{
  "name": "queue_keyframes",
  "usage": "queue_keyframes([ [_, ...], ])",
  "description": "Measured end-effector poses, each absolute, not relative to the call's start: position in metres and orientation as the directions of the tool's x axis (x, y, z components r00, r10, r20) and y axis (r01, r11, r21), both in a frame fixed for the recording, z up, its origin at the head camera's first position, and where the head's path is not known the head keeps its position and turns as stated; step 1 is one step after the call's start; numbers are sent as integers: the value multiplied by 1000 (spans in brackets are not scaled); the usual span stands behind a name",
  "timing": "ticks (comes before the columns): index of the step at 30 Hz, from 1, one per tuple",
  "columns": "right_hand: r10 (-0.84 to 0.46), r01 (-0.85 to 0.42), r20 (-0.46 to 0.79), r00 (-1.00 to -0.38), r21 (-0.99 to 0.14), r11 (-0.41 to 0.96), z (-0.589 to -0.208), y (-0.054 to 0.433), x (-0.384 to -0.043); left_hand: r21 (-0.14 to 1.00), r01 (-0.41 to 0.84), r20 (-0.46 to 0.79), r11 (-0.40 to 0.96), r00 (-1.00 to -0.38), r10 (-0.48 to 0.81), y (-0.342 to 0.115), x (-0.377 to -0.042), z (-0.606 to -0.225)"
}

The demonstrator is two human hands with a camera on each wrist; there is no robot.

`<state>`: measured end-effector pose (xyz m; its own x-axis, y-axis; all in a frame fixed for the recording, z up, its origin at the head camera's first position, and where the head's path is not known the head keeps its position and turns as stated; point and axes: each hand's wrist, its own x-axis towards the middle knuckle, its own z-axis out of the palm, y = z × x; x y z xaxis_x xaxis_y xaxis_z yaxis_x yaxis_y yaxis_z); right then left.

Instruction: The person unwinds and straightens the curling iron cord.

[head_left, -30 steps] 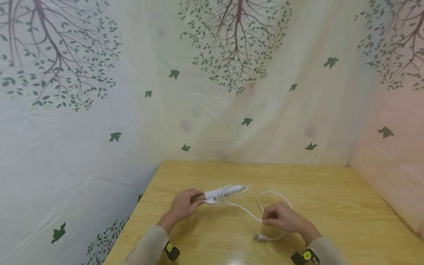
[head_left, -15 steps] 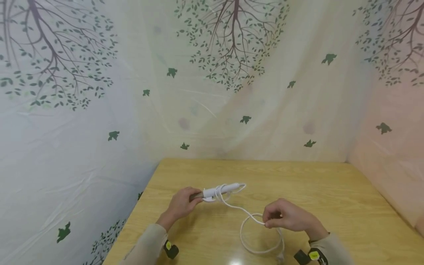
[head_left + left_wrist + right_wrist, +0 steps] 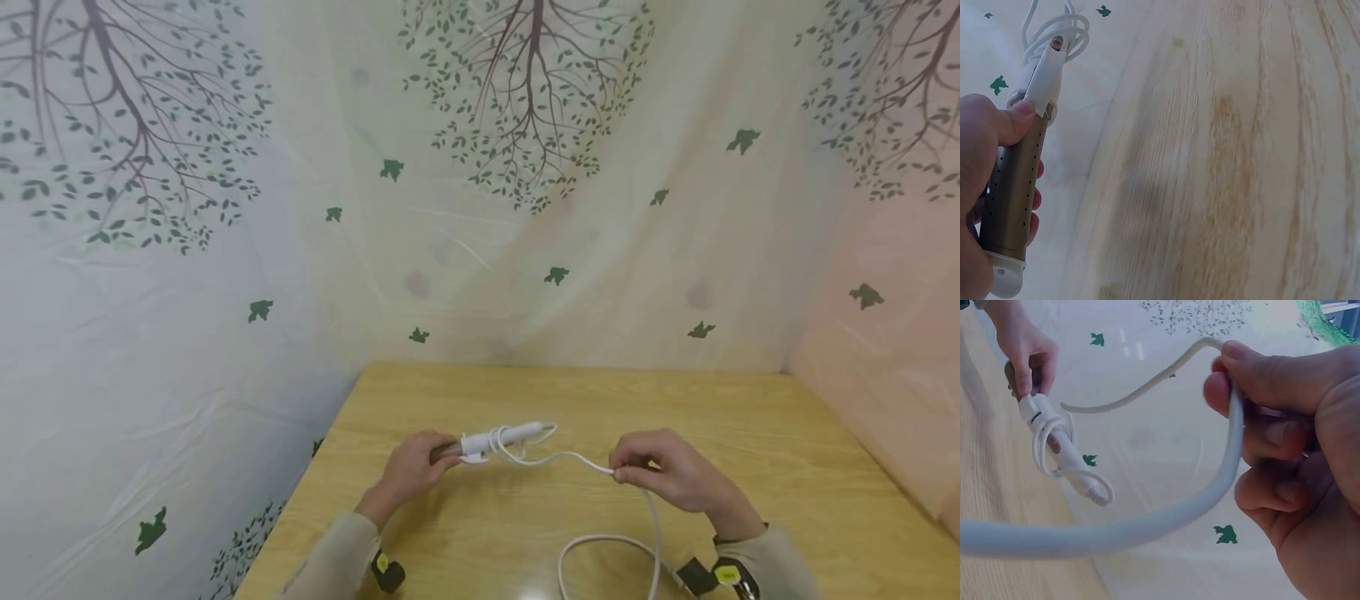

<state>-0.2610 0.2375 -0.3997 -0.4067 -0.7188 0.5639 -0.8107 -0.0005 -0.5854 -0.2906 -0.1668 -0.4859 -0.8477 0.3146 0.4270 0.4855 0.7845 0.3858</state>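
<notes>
My left hand (image 3: 412,468) grips the bronze, hole-dotted barrel (image 3: 1019,181) of a curling iron, thumb near the white clamp lever (image 3: 1045,81). The white handle (image 3: 521,433) points to the right, above the table, with loops of its own cord wound loosely around it. Off to the right, my right hand (image 3: 675,471) pinches the white cord (image 3: 1166,374) between thumb and forefinger. From those fingertips the cord drops in a large loop (image 3: 600,538) toward the table's near side. The plug end is hidden or out of frame.
A wood-grain table (image 3: 465,392) lies under both hands. Behind and beside it hangs a pale curtain (image 3: 480,250) printed with trees and green birds. Each wrist wears a small black camera (image 3: 387,571).
My right hand has moved right and slightly up along with the pinched cord. Fewer turns remain around the handle, and the loose loop hangs lower. The left hand stays nearly still.
</notes>
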Motion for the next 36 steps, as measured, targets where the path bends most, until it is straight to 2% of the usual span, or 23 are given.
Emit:
queue_keyframes([
  [5,-660,-855,649,-377,-518,-20,-395,236,-261,401,486,420,776,-851,316,-166,-290,-487],
  [13,-515,-893,755,-407,-446,51,-392,237,-262,404,492,415,771,-850,325,-166,-289,-486],
  [18,-442,-898,804,-398,-440,9,-389,235,-263,400,499,421,768,-845,330,-167,-289,-490],
  [24,-372,-905,857,-356,-416,-93,-380,231,-267,416,502,411,758,-848,335,-167,-289,-492],
  [36,-270,-930,906,-326,-359,-81,-357,235,-278,447,513,393,733,-848,355,-162,-288,-493],
])
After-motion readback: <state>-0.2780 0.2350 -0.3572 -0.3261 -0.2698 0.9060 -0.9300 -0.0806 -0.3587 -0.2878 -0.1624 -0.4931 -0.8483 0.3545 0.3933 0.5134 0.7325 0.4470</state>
